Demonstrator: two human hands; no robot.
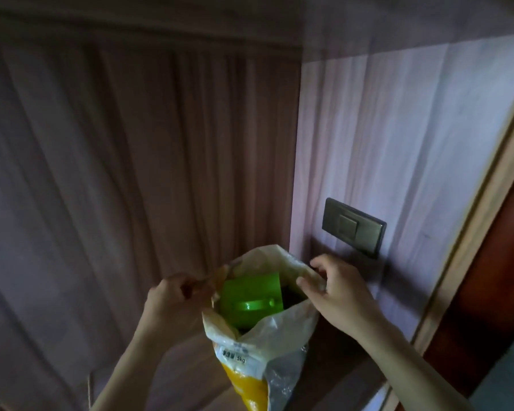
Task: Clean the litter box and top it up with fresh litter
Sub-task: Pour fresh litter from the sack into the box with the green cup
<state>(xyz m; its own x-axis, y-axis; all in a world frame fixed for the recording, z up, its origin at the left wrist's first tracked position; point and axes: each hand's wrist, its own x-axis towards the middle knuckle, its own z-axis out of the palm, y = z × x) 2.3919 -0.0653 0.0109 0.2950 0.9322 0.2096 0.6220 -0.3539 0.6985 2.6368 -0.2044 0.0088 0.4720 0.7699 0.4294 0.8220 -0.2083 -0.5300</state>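
Head view: litter bag (261, 345) stands at 6 o'clock of the frame, white and yellow, "5kg" printed on it, mouth pulled wide. Left hand (172, 301) pinches the bag rim at 9 o'clock of the mouth, fingers curled on the edge. Right hand (336, 292) pinches the rim at 3 o'clock, thumb and fingers folded over the plastic. The hands are apart, one on each side, each gripping the bag. Green scoop (250, 301) sits inside the mouth, handle towards the camera, dark contents under it; litter level can't be told. Litter box not in view. Wall switch (353, 226) at 1 o'clock from the bag, on the pale wall (398, 129); curtain (116, 158) from 9 to 12 o'clock; wooden door frame (472, 232) at 3 o'clock.

Step looks like opening the bag to get at the scoop or litter. To do it well: keep both pinches high on the rim and pull evenly outwards, so the mouth stays round and the bag stays upright. Then one hand should hold the rim, probably the left, while the right goes in for the scoop handle. Thin plastic will likely slump if one side is dropped, so fold the rim down first. Spill risk if the bag tips towards 6 o'clock.
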